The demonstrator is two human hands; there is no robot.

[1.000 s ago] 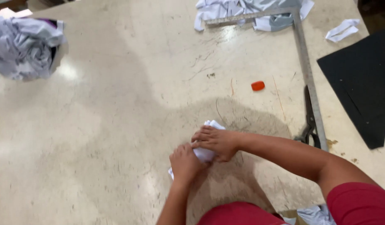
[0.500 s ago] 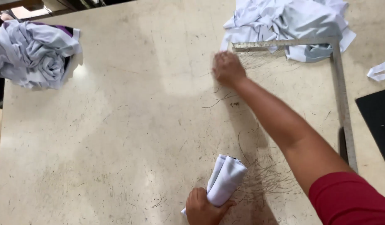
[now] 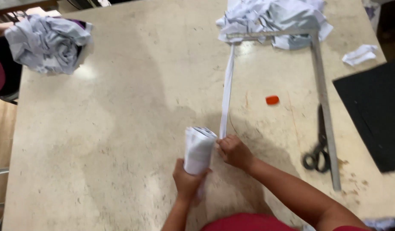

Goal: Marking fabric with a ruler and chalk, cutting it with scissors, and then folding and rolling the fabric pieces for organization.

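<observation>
the left hand (image 3: 187, 179) is wrapped tight around a rolled-up bundle of white cloth (image 3: 198, 149). it holds the roll standing up on the pale stone worktop (image 3: 120, 128), near the front edge, so the top end is easy to get at. the right hand (image 3: 234, 152) sits just beside the roll, fingers pinched shut on the near end of a long thin white cloth strip (image 3: 226, 96). the strip runs straight away across the worktop to a messy heap of pale cloth pieces (image 3: 274, 17) at the far side. it looks pulled flat and tight, which keeps it from getting twisted.

a long grey metal square ruler (image 3: 323, 102) lies to the right, with one arm under the heap, maybe so the cloth pieces do not slide off. dark scissors (image 3: 318, 149) rest right against the ruler, close to the right hand where they are easy to grab. a small orange thing (image 3: 272, 100) lies between the strip and the ruler. a flat black sheet (image 3: 373, 115) is at the right edge, and a small white scrap (image 3: 359, 54) lies above it. another crumpled pile of grey-white cloth (image 3: 47, 42) sits well apart, at the far left corner.
</observation>
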